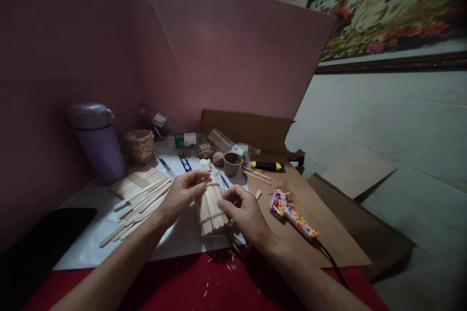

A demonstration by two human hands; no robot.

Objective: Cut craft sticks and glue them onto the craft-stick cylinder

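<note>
A piece made of pale wooden craft sticks (210, 206) stands side by side in a row between my hands, flaring towards its rounded lower ends. Twine-like bands cross it near the top and near the bottom. My left hand (187, 190) pinches its upper left edge between thumb and fingers. On the other side, my right hand (245, 211) has thumb and forefinger closed at its right edge; any thin strand between those fingertips is too small to make out. Loose craft sticks (140, 209) lie fanned beside my left wrist.
Behind the hands are a brown cup (232, 164), twine balls (206, 149), plastic bottles (224, 141) and a woven basket (140, 146). A purple tumbler (98, 148) stands left. On cardboard (328, 243) at right lie a flowered glue gun (292, 214) with cord and a yellow-black cutter (267, 166).
</note>
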